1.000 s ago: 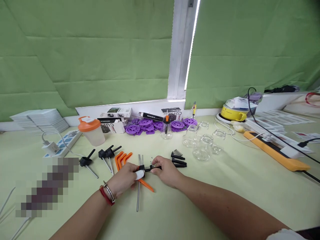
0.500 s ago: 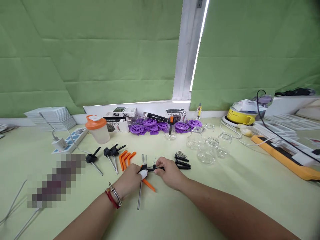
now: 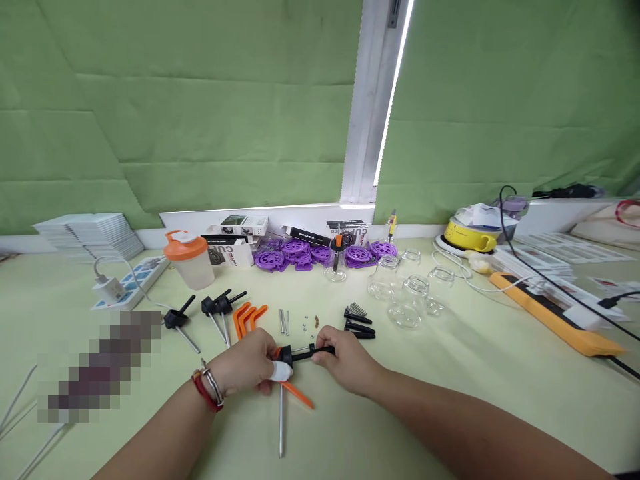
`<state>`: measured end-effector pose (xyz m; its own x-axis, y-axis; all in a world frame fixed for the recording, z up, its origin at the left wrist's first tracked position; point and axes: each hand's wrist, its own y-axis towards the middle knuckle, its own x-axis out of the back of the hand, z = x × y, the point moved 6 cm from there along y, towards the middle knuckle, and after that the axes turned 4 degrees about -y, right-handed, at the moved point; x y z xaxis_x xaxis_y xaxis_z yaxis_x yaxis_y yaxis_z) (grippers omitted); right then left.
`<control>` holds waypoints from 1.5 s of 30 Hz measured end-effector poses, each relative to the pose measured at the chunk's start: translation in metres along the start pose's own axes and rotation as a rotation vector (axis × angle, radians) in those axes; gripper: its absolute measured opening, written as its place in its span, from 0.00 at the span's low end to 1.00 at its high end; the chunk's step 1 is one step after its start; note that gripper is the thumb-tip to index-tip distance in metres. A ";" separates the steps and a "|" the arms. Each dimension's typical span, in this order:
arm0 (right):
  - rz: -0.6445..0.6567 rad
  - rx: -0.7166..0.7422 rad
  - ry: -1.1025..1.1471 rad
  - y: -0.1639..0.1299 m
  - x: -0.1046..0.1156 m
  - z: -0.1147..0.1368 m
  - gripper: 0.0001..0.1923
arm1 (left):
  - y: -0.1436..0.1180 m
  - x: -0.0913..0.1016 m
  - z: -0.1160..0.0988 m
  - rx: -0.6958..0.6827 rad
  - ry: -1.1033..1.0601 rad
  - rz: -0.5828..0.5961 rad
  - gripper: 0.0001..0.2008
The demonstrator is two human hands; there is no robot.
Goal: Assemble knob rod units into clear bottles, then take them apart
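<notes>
At the near edge of a pale green worktop [image 3: 450, 400], a person's left hand [image 3: 245, 370] and right hand [image 3: 347, 357] grip opposite ends of a small black clamp [image 3: 300, 352], held just above the surface; both sets of fingers are curled closed around it. A steel rod [image 3: 281, 420] and an orange lever [image 3: 299, 395] extend below the left hand. Spare orange levers [image 3: 247, 317], black clamp parts [image 3: 357, 327] and glass jars [image 3: 410, 300] lie beyond.

Both forearms reach forward, the left hand [image 3: 247, 367] and right hand [image 3: 350, 360] curled closed, fingertips nearly meeting.
</notes>
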<state>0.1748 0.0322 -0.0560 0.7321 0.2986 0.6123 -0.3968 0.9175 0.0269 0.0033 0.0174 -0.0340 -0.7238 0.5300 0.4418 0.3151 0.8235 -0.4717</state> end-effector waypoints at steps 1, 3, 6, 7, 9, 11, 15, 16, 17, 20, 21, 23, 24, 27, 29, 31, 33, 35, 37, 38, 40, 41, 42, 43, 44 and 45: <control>-0.001 0.004 -0.025 -0.006 0.003 0.000 0.03 | -0.001 -0.002 0.000 -0.006 0.014 0.033 0.14; -0.020 0.016 -0.091 -0.017 0.010 0.000 0.03 | -0.003 -0.003 -0.002 -0.025 0.078 0.067 0.17; -0.049 0.019 -0.177 -0.029 0.017 0.000 0.02 | 0.000 0.005 -0.011 -0.119 0.215 -0.056 0.20; -0.056 0.018 -0.196 -0.031 0.019 0.000 0.02 | 0.002 0.010 -0.019 -0.189 0.261 -0.147 0.19; -0.070 0.025 -0.227 -0.033 0.020 0.001 0.03 | 0.007 0.019 -0.037 -0.354 0.352 -0.325 0.15; -0.083 0.037 -0.261 -0.033 0.021 0.003 0.03 | 0.017 0.017 -0.052 -0.459 0.469 -0.366 0.10; -0.094 0.071 -0.299 -0.033 0.021 0.007 0.02 | 0.043 -0.003 -0.066 -0.513 0.742 -0.231 0.10; -0.096 0.077 -0.302 -0.033 0.021 0.007 0.02 | 0.048 -0.007 -0.067 -0.515 0.771 -0.212 0.09; -0.100 0.082 -0.305 -0.033 0.021 0.007 0.02 | 0.051 -0.010 -0.067 -0.512 0.785 -0.203 0.09; -0.101 0.078 -0.311 -0.032 0.021 0.007 0.02 | 0.057 -0.012 -0.063 -0.497 0.784 -0.208 0.08; -0.098 0.073 -0.311 -0.032 0.021 0.007 0.02 | 0.057 -0.011 -0.061 -0.493 0.782 -0.217 0.08; -0.084 0.062 -0.306 -0.031 0.021 0.006 0.02 | 0.057 -0.006 -0.057 -0.481 0.778 -0.244 0.09; -0.076 0.056 -0.302 -0.030 0.020 0.007 0.02 | 0.057 -0.004 -0.056 -0.475 0.776 -0.258 0.10; -0.067 0.046 -0.293 -0.030 0.020 0.007 0.03 | 0.051 0.003 -0.056 -0.459 0.764 -0.289 0.10; -0.076 0.050 -0.290 -0.030 0.021 0.007 0.03 | 0.040 0.004 -0.062 -0.486 0.725 -0.300 0.11; -0.090 0.061 -0.291 -0.029 0.021 0.006 0.03 | 0.025 -0.002 -0.071 -0.561 0.679 -0.278 0.12; -0.095 0.070 -0.297 -0.028 0.020 0.005 0.03 | 0.009 -0.016 -0.076 -0.643 0.687 -0.182 0.10; -0.087 0.078 -0.301 -0.026 0.019 0.004 0.03 | -0.001 -0.028 -0.075 -0.651 0.743 -0.111 0.09; -0.078 0.086 -0.302 -0.025 0.019 0.003 0.03 | -0.003 -0.034 -0.068 -0.615 0.796 -0.130 0.10; -0.078 0.089 -0.305 -0.024 0.019 0.003 0.03 | -0.003 -0.034 -0.064 -0.592 0.810 -0.155 0.11; -0.085 0.086 -0.315 -0.023 0.021 0.002 0.03 | 0.000 -0.030 -0.057 -0.549 0.796 -0.199 0.13; -0.087 0.078 -0.319 -0.023 0.022 0.002 0.03 | 0.002 -0.029 -0.053 -0.532 0.777 -0.206 0.14; -0.091 0.065 -0.320 -0.023 0.024 0.001 0.02 | 0.003 -0.027 -0.050 -0.518 0.758 -0.210 0.15; -0.096 0.048 -0.316 -0.023 0.025 0.000 0.02 | 0.004 -0.025 -0.049 -0.511 0.745 -0.208 0.15; -0.105 0.031 -0.309 -0.022 0.027 -0.001 0.02 | 0.004 -0.024 -0.048 -0.509 0.740 -0.207 0.16; -0.115 0.015 -0.298 -0.022 0.029 -0.002 0.02 | 0.004 -0.023 -0.048 -0.509 0.741 -0.207 0.16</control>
<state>0.2059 0.0210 -0.0409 0.5788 0.1010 0.8092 -0.3304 0.9362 0.1195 0.0506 0.0187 -0.0093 -0.2732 0.2113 0.9385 0.5822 0.8130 -0.0135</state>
